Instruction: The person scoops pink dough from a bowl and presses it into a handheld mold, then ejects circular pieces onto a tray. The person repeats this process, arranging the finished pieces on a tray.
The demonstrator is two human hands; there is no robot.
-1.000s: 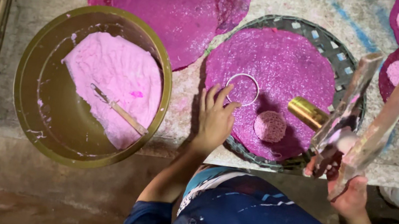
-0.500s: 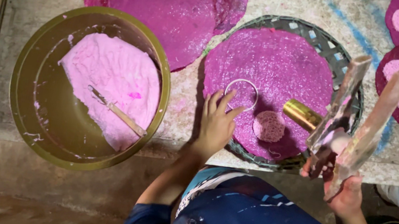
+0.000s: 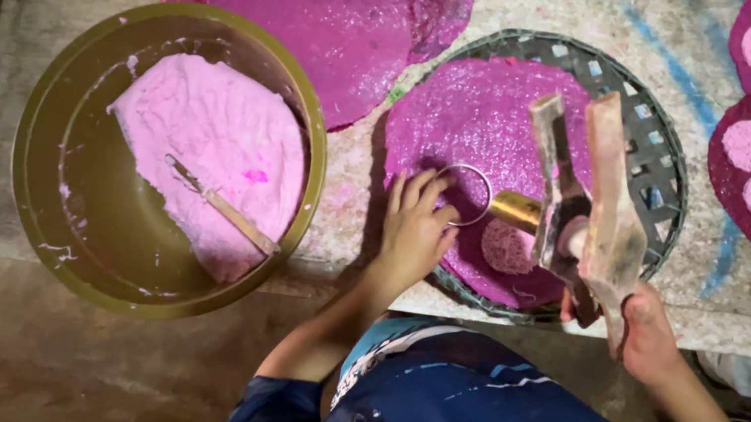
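From the head view, the left hand (image 3: 414, 232) presses spread fingers around a metal ring cutter (image 3: 463, 195) on the purple sheet (image 3: 486, 118) lying in the woven tray (image 3: 662, 176), toward the tray's near edge. The right hand (image 3: 648, 330) is closed around long translucent tongs (image 3: 588, 200) over the tray's near right rim. A cut pink disc (image 3: 507, 249) lies just beside the ring. A brass basin (image 3: 47, 189) with pale pink dough (image 3: 204, 149) sits off the tray's left edge.

1. My left hand (image 3: 412, 232) has the purple sheet (image 3: 481, 117) open ahead of it, past the metal ring (image 3: 461, 195).
2. The tongs (image 3: 588, 200) and brass cup (image 3: 518, 211) block the sheet's right half.
3. The big bowl (image 3: 55, 140) crowds the left.
4. Bare table (image 3: 569, 6) lies beyond the basket rim (image 3: 660, 161).
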